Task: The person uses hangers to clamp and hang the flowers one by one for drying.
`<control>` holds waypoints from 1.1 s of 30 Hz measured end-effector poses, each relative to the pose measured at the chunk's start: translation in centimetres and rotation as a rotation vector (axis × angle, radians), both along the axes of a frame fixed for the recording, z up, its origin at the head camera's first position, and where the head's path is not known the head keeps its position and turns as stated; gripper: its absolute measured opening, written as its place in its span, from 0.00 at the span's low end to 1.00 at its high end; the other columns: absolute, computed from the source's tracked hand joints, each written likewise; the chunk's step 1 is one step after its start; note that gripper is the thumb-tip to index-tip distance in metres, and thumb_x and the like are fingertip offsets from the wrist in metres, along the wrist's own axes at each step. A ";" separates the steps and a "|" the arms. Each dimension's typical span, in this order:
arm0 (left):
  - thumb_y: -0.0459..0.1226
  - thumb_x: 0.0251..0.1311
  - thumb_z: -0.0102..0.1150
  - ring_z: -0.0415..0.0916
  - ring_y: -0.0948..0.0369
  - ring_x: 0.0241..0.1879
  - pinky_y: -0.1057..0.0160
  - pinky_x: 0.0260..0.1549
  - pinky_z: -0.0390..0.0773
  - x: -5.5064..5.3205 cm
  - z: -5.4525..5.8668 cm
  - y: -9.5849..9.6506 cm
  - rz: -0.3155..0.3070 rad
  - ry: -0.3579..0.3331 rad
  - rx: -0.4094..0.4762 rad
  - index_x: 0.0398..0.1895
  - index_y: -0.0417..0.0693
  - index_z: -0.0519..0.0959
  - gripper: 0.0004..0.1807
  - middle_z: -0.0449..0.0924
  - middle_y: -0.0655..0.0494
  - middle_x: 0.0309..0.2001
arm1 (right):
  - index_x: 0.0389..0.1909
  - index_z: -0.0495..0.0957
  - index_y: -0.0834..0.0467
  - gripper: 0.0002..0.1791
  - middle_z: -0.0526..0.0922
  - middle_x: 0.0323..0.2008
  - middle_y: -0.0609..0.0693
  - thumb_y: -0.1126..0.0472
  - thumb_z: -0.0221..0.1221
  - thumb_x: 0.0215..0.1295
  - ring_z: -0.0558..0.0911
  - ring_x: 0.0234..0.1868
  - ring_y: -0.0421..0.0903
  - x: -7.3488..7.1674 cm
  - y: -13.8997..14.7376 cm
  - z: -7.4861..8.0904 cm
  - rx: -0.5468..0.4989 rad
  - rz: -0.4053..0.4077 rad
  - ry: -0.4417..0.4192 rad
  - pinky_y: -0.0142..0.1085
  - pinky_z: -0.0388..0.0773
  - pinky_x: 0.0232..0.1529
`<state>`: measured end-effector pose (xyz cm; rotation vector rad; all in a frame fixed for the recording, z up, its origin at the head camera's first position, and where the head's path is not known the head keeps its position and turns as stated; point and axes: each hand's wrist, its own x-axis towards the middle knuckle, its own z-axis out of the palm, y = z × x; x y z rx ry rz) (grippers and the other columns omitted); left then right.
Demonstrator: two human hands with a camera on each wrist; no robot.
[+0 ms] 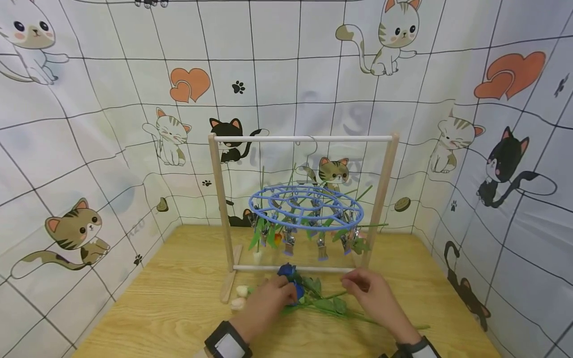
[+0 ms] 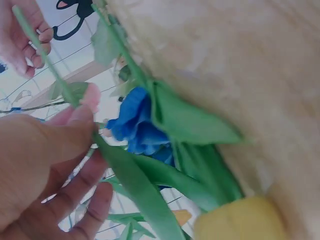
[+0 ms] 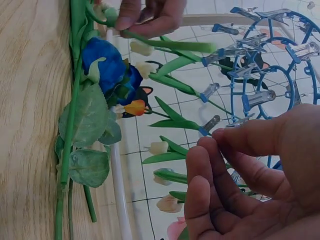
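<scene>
My left hand [image 1: 268, 298] pinches the green stem [image 2: 60, 82] of an artificial flower between thumb and fingertips. Long leaves [image 2: 140, 185] run from the pinch toward a yellow bloom [image 2: 240, 220]; whether that bloom belongs to this stem I cannot tell. Blue roses [image 3: 105, 65] with broad leaves lie on the table beside that hand. To the right, my right hand [image 1: 373, 296] hovers over the flower stems with fingers bent, thumb near the index finger, holding nothing. In front of both hands hangs a round blue clip hanger [image 1: 306, 206], with tulips [image 3: 175, 120] held in some clips.
A wooden stand [image 1: 221, 199] with a white top bar [image 1: 268, 139] carries the hanger. Its lower white bar [image 1: 250, 268] crosses just beyond the hands. Pale tulip heads [image 1: 238, 303] lie left of the left hand. Cat-print sheets [image 1: 286, 79] surround the wooden table [image 1: 147, 308].
</scene>
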<state>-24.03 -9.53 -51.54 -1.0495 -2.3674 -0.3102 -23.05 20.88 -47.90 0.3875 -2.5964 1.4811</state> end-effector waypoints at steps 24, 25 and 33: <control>0.26 0.61 0.67 0.75 0.66 0.41 0.77 0.39 0.76 2.5 7.7 0.7 -0.224 0.103 0.544 0.44 0.50 0.79 0.13 0.77 0.62 0.42 | 0.46 0.82 0.53 0.07 0.85 0.41 0.43 0.60 0.65 0.69 0.84 0.36 0.44 1.5 -2.2 3.0 -0.162 -0.083 0.563 0.32 0.82 0.36; 0.26 0.61 0.67 0.76 0.66 0.41 0.77 0.39 0.77 2.5 7.8 0.7 -0.226 0.096 0.560 0.44 0.50 0.79 0.13 0.77 0.62 0.42 | 0.46 0.82 0.54 0.07 0.85 0.41 0.44 0.61 0.65 0.69 0.84 0.36 0.44 1.4 -2.2 3.3 -0.176 -0.099 0.592 0.31 0.82 0.36; 0.26 0.60 0.68 0.78 0.67 0.39 0.75 0.38 0.78 2.6 8.5 0.5 -0.180 0.088 0.627 0.47 0.53 0.79 0.17 0.80 0.64 0.42 | 0.49 0.81 0.58 0.12 0.83 0.43 0.44 0.64 0.67 0.66 0.81 0.42 0.45 1.3 -2.1 4.1 -0.209 -0.189 0.643 0.29 0.81 0.39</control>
